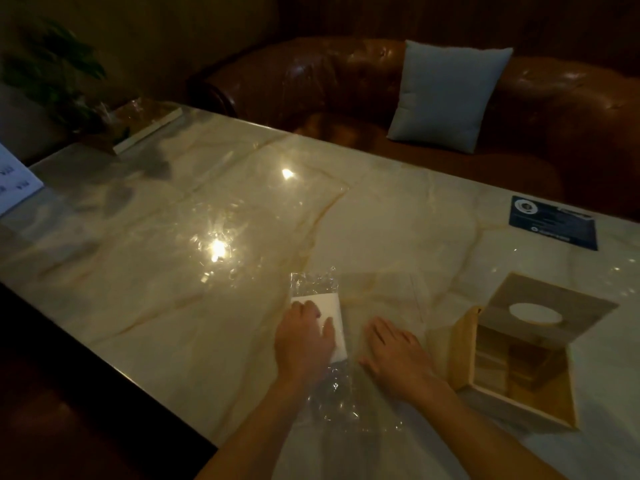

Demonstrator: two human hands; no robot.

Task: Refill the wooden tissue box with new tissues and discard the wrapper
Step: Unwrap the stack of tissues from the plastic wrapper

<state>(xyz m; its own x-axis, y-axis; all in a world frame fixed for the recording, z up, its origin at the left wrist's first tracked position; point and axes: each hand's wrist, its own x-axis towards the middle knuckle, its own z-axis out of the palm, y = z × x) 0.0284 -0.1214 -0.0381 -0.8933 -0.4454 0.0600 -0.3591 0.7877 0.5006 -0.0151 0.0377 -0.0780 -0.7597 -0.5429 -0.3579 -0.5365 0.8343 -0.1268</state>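
A white pack of tissues (334,308) in a clear crinkled plastic wrapper (313,284) lies on the marble table (173,306) in front of me. My left hand (304,337) rests on top of the pack with its fingers curled over it. My right hand (398,355) lies flat on the table just right of the pack, fingers apart, holding nothing. The wooden tissue box (464,344) stands at the right, empty inside. Its lid (550,308), with a round hole, is tilted up over the box's far side.
A dark blue card (554,223) lies on the table at the far right. A book or tray (145,129) with a plant behind it sits at the far left corner. White paper (17,178) is at the left edge. A brown leather sofa (346,84) with a grey cushion (446,95) stands beyond the table.
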